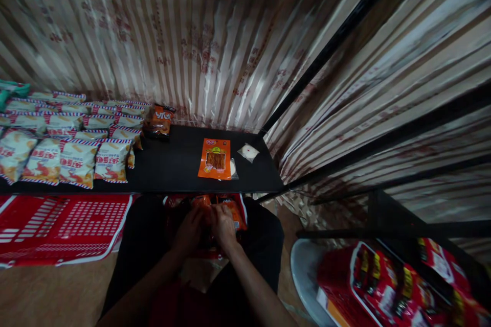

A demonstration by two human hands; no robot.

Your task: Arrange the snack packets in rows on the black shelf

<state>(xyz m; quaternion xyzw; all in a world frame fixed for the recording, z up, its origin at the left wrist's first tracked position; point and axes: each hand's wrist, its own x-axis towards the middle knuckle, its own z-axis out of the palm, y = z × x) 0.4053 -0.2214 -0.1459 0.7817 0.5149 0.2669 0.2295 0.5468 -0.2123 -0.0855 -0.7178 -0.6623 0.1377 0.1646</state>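
Observation:
Between my knees is a red basket (244,209) with a white rim, holding several orange snack packets. My left hand (190,230) reaches into it from the left, fingers closed at an orange snack packet (202,201). Close beside it, my right hand (223,222) has its fingers bent down at the same packet; the fingertips are partly hidden in shadow. Another orange packet (237,214) lies just right of my right hand. On the black shelf (176,163) ahead, a flat orange snack bag (215,156) partly covers a small clear sachet (233,168) with white contents.
A second white sachet (248,152) lies on the shelf's right. Rows of white snack bags (111,158) and a dark orange bag (159,120) fill its left side. A red basket (76,225) sits below. Black frame bars (337,36) and red packets (378,276) are at right.

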